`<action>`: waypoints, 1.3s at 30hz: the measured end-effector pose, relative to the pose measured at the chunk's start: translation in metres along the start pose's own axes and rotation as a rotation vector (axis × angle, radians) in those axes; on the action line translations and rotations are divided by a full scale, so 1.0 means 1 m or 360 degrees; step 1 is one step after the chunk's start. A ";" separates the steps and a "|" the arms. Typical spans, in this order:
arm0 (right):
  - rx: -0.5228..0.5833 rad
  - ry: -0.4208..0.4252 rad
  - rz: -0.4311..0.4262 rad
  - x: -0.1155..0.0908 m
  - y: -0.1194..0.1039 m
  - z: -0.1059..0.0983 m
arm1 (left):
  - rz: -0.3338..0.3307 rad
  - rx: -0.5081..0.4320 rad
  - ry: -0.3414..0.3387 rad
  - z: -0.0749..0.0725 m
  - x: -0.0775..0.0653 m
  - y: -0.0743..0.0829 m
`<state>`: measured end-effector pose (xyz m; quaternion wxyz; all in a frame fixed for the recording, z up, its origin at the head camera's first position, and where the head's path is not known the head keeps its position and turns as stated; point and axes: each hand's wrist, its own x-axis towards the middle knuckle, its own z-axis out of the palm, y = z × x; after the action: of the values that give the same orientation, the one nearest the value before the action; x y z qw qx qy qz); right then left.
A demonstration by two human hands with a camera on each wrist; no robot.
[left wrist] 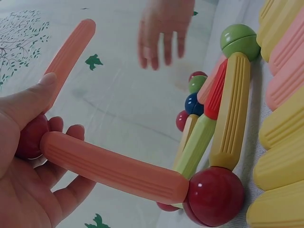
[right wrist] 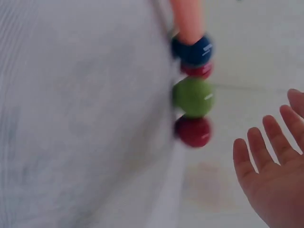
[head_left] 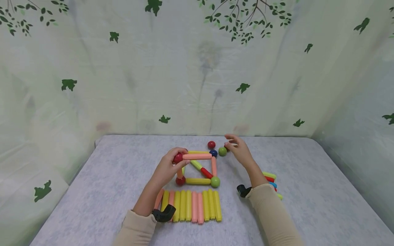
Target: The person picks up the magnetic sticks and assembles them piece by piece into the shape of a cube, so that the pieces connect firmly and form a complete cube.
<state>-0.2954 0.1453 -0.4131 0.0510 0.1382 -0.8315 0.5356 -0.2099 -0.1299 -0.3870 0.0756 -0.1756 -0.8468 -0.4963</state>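
My left hand (head_left: 170,168) grips a red ball (left wrist: 32,137) with thumb and fingers. One salmon rod (left wrist: 114,167) runs from it down to a red corner ball (left wrist: 214,195); another salmon rod (head_left: 197,156) sticks out sideways, its far end in the air. Below lies a frame of a yellow rod (head_left: 198,181), a green corner ball (head_left: 215,181), a salmon side rod (head_left: 213,166) and a blue ball (head_left: 213,153), crossed by a lime rod (left wrist: 195,145) and a red rod (left wrist: 217,90). My right hand (head_left: 241,152), fingers extended and holding nothing, hovers near a loose green ball (head_left: 222,151).
A loose red ball (head_left: 211,145) lies behind the frame, and another red ball (right wrist: 194,131) beside the green one. Yellow and salmon rods (head_left: 188,206) lie in a row in front. Several coloured rods (head_left: 271,176) are partly hidden behind the right forearm. A curtain (head_left: 191,68) hangs behind the table.
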 end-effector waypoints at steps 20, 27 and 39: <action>-0.0404 -0.0048 0.0316 0.007 0.030 -0.005 | -0.0002 0.0000 0.0002 0.002 -0.001 0.001; 0.0144 -0.0022 0.0169 -0.018 -0.005 -0.010 | 0.0008 -0.0014 0.0010 0.003 -0.001 0.000; 0.0559 -0.0273 0.0002 -0.067 -0.053 0.004 | 0.0054 -0.0015 0.0025 0.003 -0.001 -0.001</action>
<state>-0.2160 0.1326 -0.3840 -0.0452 0.1896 -0.7267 0.6588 -0.2094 -0.1276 -0.3897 0.0898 -0.1862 -0.8408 -0.5002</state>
